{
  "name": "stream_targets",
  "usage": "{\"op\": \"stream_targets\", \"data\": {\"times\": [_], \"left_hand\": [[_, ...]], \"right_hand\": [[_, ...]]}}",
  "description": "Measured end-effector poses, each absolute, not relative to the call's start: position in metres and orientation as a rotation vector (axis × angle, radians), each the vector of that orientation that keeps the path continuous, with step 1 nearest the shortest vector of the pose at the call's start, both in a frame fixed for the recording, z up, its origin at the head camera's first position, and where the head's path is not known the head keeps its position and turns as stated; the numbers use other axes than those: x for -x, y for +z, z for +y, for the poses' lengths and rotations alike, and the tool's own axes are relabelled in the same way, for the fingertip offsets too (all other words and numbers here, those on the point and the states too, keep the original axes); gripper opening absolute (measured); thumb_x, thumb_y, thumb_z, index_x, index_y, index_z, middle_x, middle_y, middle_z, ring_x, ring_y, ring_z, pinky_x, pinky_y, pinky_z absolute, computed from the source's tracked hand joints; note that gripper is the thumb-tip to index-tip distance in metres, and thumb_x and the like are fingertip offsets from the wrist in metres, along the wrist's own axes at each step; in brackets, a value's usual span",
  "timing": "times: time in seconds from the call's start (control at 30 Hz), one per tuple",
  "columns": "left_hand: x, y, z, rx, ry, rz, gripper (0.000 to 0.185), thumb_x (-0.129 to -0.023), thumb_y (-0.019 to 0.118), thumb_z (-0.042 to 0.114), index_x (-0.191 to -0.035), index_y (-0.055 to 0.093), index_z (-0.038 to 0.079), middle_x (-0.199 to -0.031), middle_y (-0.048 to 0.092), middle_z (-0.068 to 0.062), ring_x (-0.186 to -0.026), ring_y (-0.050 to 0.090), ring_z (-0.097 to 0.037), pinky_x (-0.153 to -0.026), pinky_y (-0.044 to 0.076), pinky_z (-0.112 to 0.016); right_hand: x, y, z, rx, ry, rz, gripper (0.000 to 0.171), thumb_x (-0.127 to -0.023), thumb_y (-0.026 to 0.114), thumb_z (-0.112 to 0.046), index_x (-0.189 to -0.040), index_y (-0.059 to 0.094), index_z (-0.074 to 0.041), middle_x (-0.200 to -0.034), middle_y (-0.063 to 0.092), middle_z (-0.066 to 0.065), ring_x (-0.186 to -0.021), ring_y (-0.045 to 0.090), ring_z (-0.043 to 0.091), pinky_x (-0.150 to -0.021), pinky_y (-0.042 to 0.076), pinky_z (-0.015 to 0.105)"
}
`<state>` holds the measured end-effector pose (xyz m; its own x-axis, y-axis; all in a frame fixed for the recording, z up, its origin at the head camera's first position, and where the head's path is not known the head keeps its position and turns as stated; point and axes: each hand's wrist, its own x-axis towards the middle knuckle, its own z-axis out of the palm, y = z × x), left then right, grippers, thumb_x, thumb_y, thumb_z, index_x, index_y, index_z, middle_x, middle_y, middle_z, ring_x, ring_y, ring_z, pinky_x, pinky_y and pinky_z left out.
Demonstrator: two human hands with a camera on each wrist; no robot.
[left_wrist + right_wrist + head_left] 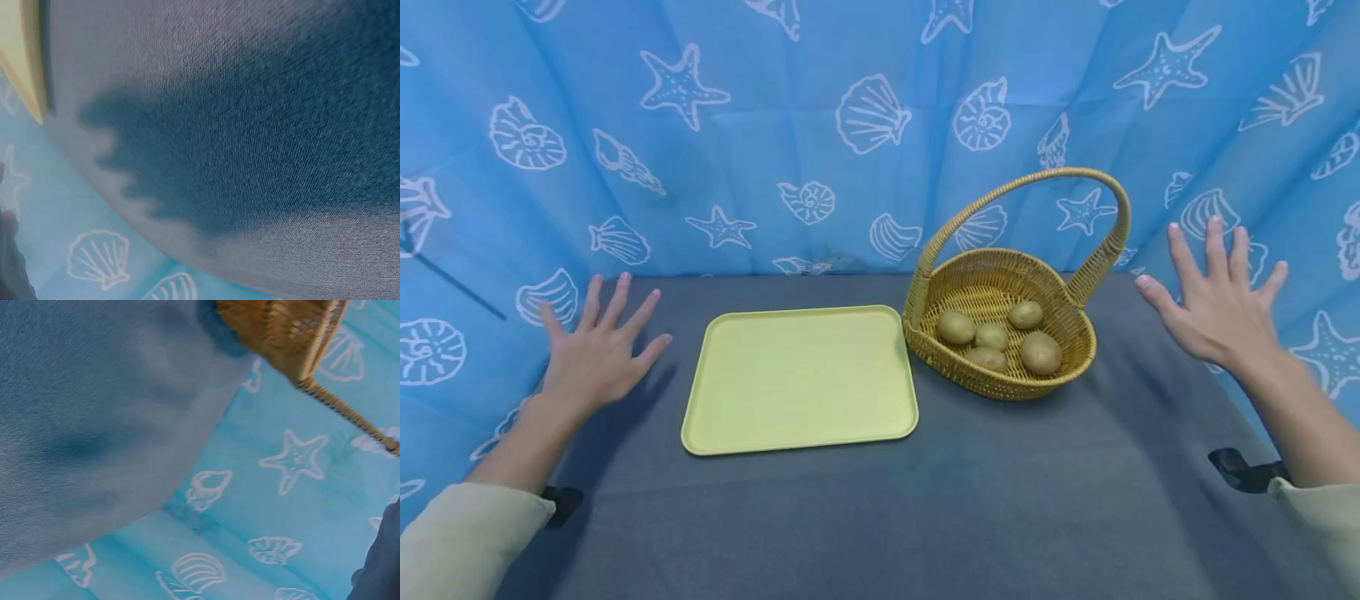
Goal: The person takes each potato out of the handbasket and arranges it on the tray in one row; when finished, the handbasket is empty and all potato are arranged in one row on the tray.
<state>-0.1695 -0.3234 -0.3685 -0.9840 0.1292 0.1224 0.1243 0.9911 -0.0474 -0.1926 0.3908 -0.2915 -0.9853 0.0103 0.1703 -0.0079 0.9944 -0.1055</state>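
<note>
Both hands spread, holding nothing, left hand (597, 354), right hand (1217, 310), potato basket (1000, 379) between.

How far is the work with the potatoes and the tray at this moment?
Nothing looks done yet: five brown potatoes lie in the woven wicker basket, and the pale green plastic tray is bare. In hand: nothing; the left hand and right hand hover open. All handling remains.
</note>
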Motion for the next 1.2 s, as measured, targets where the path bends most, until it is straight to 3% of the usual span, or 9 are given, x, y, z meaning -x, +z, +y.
{"op": "stream_targets", "data": {"times": [0.2, 0.5, 0.67, 0.73, 0.77, 0.83, 0.97, 1.0, 1.2], "left_hand": [[0.162, -0.372, -0.318, 0.290, 0.118, -2.995, 0.072, -0.101, 0.047, 0.052, -0.160, 0.023, 0.017, -0.166, 0.000, -0.018, -0.150, -0.016, -0.039, -0.101, -0.022, -0.074], [0.154, -0.386, -0.309, 0.451, 0.113, -3.048, 0.070, -0.101, 0.047, 0.054, -0.157, 0.031, 0.016, -0.164, 0.013, -0.020, -0.150, 0.004, -0.045, -0.102, -0.009, -0.081], [0.153, -0.389, -0.304, 0.468, 0.129, -3.114, 0.071, -0.101, 0.046, 0.056, -0.157, 0.032, 0.015, -0.163, 0.018, -0.020, -0.148, 0.010, -0.046, -0.102, -0.007, -0.081], [0.152, -0.389, -0.303, 0.474, 0.124, -3.141, 0.071, -0.101, 0.045, 0.057, -0.157, 0.032, 0.015, -0.163, 0.019, -0.020, -0.148, 0.011, -0.047, -0.102, -0.005, -0.081], [0.152, -0.389, -0.302, 0.481, 0.112, -3.153, 0.071, -0.101, 0.045, 0.057, -0.157, 0.031, 0.015, -0.163, 0.019, -0.020, -0.148, 0.011, -0.047, -0.102, -0.005, -0.081], [0.152, -0.390, -0.303, 0.505, 0.083, -3.173, 0.072, -0.101, 0.044, 0.057, -0.158, 0.031, 0.015, -0.163, 0.019, -0.020, -0.148, 0.012, -0.047, -0.102, -0.002, -0.082], [0.152, -0.389, -0.303, 0.556, 0.027, -3.206, 0.072, -0.101, 0.045, 0.057, -0.158, 0.030, 0.015, -0.163, 0.021, -0.019, -0.147, 0.013, -0.048, -0.101, -0.001, -0.082], [0.152, -0.389, -0.303, 0.568, 0.019, -3.211, 0.072, -0.101, 0.045, 0.057, -0.158, 0.030, 0.015, -0.163, 0.022, -0.019, -0.147, 0.013, -0.048, -0.101, -0.001, -0.082], [0.151, -0.388, -0.303, 0.641, -0.056, -3.243, 0.066, -0.103, 0.045, 0.053, -0.157, 0.034, 0.017, -0.163, 0.024, -0.015, -0.147, 0.017, -0.049, -0.100, -0.003, -0.083]], "right_hand": [[0.177, -0.278, 0.372, -0.145, 0.191, -2.891, 0.086, -0.100, 0.031, -0.064, -0.160, -0.006, -0.016, -0.160, -0.029, 0.012, -0.145, -0.030, 0.038, -0.104, -0.021, 0.072], [0.161, -0.287, 0.339, -0.438, 0.139, -2.839, 0.082, -0.100, 0.044, -0.057, -0.162, 0.004, -0.021, -0.164, -0.020, 0.010, -0.150, -0.020, 0.034, -0.112, -0.017, 0.064], [0.162, -0.295, 0.326, -0.638, 0.209, -2.808, 0.079, -0.100, 0.053, -0.048, -0.162, 0.013, -0.022, -0.166, -0.010, 0.013, -0.151, -0.005, 0.039, -0.117, -0.001, 0.062], [0.163, -0.297, 0.320, -0.687, 0.302, -2.860, 0.078, -0.100, 0.056, -0.043, -0.162, 0.013, -0.025, -0.167, -0.007, 0.012, -0.150, 0.005, 0.045, -0.114, 0.011, 0.068], [0.163, -0.298, 0.318, -0.692, 0.354, -2.909, 0.078, -0.100, 0.056, -0.041, -0.162, 0.012, -0.026, -0.167, -0.006, 0.012, -0.146, 0.019, 0.049, -0.109, 0.019, 0.071], [0.163, -0.299, 0.314, -0.677, 0.479, -3.022, 0.078, -0.101, 0.056, -0.040, -0.162, 0.008, -0.028, -0.167, -0.007, 0.012, -0.142, 0.024, 0.054, -0.103, 0.024, 0.076], [0.169, -0.303, 0.311, -0.670, 0.715, -3.158, 0.077, -0.103, 0.053, -0.038, -0.162, 0.007, -0.020, -0.165, -0.002, 0.022, -0.142, 0.022, 0.056, -0.103, 0.022, 0.077], [0.171, -0.304, 0.310, -0.688, 0.765, -3.166, 0.076, -0.103, 0.052, -0.037, -0.162, 0.009, -0.016, -0.164, 0.002, 0.024, -0.144, 0.012, 0.055, -0.105, 0.018, 0.075], [0.187, -0.302, 0.305, -0.711, 0.911, -3.303, 0.070, -0.106, 0.045, -0.036, -0.158, 0.017, 0.002, -0.157, 0.021, 0.035, -0.139, 0.026, 0.055, -0.108, 0.026, 0.068]]}}
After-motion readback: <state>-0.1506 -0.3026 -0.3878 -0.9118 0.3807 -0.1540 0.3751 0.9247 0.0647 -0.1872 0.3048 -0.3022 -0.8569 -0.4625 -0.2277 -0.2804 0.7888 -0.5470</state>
